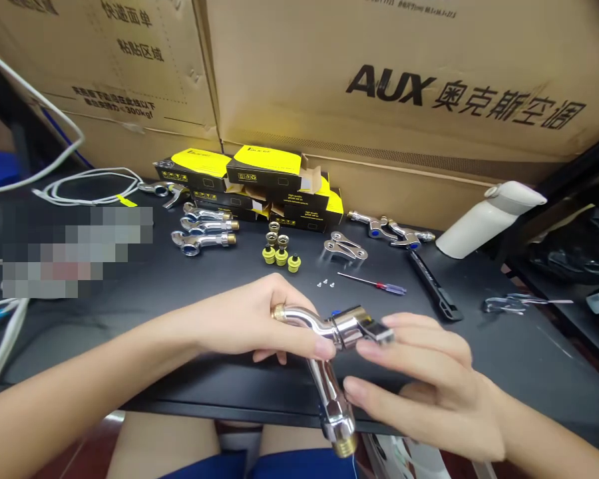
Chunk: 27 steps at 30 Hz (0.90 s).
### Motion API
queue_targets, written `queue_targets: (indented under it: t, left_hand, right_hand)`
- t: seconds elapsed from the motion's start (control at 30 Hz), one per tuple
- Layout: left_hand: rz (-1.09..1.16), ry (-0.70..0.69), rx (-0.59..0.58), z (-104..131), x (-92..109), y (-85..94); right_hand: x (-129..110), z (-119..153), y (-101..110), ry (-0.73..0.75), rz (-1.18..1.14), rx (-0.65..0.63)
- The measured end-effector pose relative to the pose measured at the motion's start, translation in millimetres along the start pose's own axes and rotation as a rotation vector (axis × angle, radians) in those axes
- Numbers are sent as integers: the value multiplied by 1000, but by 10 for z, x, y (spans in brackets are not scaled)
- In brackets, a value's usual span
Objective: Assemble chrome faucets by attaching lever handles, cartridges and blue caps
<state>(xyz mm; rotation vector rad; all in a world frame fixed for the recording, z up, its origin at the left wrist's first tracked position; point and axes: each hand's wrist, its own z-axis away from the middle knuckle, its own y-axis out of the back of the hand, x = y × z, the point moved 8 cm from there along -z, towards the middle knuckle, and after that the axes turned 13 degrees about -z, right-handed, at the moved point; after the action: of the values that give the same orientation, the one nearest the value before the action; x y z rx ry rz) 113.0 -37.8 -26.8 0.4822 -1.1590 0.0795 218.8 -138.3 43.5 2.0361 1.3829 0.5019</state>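
Note:
A chrome valve (324, 372) with brass threaded ends and a lever handle hangs over the table's front edge, its lower end pointing down toward my lap. My left hand (264, 326) is wrapped round its upper pipe, thumb along the joint. Beside the lever handle (377, 330) is my right hand (429, 379), its fingers spread and slightly blurred. Those fingertips lie at or against the lever and the body; firm contact is hard to make out. Beyond my hands lie a screwdriver (374, 284), several small screws (325, 283) and several metal handle pieces (345, 247).
Yellow-black boxes (264, 163) are stacked at the back, before large cartons (404, 40). Chrome valve bodies (204, 241) lie left, yellow cartridges (281, 257) and metal nuts (274, 236) centrally. To the right are assembled valves (389, 229), a black-handled tool (434, 286) and a white bottle (486, 219).

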Motion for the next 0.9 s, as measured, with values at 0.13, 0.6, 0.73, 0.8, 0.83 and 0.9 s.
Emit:
queue_targets:
  t: [0.13, 0.6, 0.73, 0.8, 0.83, 0.9]
  left_hand:
    - [19, -2, -124, -17, -22, -88]
    - [319, -149, 82, -152, 28, -83]
    - [313, -147, 74, -122, 72, -140]
    - [307, -142, 81, -110, 79, -127]
    - [305, -140, 85, -107, 79, -117]
    - [304, -139, 101, -103, 79, -89]
  right_hand:
    - [176, 71, -124, -160, -154, -42]
    - [379, 290, -36, -360, -51, 105]
    - [319, 369, -47, -251, 81, 21]
    - [308, 377, -47, -204, 117, -15]
    - [311, 367, -37, -192, 133, -17]
    - [325, 325, 2, -186, 182, 4]
